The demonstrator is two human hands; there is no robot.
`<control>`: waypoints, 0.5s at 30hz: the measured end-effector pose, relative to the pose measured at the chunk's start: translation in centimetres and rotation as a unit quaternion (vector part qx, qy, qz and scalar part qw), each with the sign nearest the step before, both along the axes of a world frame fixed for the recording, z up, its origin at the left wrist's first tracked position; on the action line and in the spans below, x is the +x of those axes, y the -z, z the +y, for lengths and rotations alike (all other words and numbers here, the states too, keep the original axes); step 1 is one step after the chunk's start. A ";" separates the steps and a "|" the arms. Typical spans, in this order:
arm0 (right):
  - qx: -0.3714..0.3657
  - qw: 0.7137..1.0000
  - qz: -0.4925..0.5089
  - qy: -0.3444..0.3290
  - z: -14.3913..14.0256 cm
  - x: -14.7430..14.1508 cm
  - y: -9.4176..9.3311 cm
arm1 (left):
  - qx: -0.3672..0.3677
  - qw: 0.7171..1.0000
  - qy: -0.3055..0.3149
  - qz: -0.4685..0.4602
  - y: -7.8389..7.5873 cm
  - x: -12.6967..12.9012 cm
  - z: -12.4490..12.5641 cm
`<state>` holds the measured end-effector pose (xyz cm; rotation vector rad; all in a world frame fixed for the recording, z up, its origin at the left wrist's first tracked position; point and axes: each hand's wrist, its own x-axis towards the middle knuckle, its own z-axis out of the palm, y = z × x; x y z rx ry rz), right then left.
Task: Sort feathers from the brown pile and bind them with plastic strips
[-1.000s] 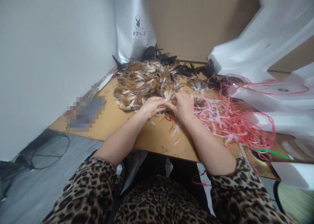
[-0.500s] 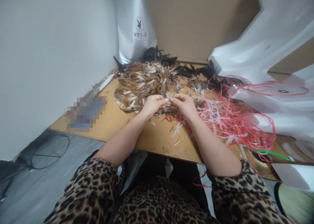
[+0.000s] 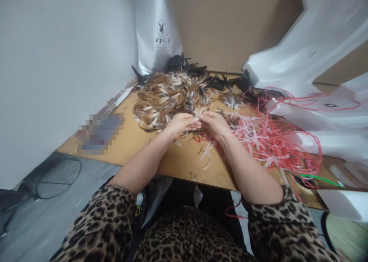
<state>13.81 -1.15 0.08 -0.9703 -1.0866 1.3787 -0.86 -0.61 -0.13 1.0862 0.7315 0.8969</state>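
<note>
— Brown feathers (image 3: pixel 169 97) are heaped on the board (image 3: pixel 184 164), black ones at the far edge by a silver bag (image 3: pixel 158 28).
— And the hands?
— The left hand (image 3: pixel 180 124) and right hand (image 3: pixel 214 123) meet at the near edge of the heap, fingertips touching, both pinched shut on a small tuft pulled from the feathers. What exactly sits between the fingers is too small to tell.
— To the right?
— A tangle of red string (image 3: pixel 273 139) lies beside the right hand, spreading onto white sheets (image 3: pixel 316 63).
</note>
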 end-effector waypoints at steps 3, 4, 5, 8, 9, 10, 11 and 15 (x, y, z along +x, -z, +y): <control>0.061 0.995 -0.056 0.064 -0.2 -0.2 -0.2 | 0.030 0.998 -0.053 0.031 -0.1 0.1 0.2; 0.094 0.988 -0.083 0.092 -0.3 -0.3 -0.3 | 0.040 0.996 -0.073 0.043 -0.1 0.2 0.3; 0.127 0.979 -0.111 0.117 -0.5 -0.5 -0.4 | 0.049 0.993 -0.092 0.054 -0.1 0.2 0.4; 0.194 0.955 -0.166 0.148 -1.0 -0.9 -0.7 | 0.073 0.986 -0.125 0.078 0.2 0.3 0.7; 0.202 0.952 -0.176 0.147 -1.1 -1.1 -0.7 | 0.084 0.985 -0.129 0.083 0.3 0.3 0.8; 0.205 0.951 -0.184 0.144 -1.2 -1.2 -0.7 | 0.098 0.982 -0.132 0.088 0.5 0.3 0.8; 0.203 0.950 -0.190 0.140 -1.3 -1.3 -0.6 | 0.113 0.980 -0.134 0.094 0.6 0.4 0.9; 0.193 0.949 -0.204 0.146 -1.3 -1.4 -0.3 | 0.148 0.971 -0.151 0.113 0.9 0.6 0.7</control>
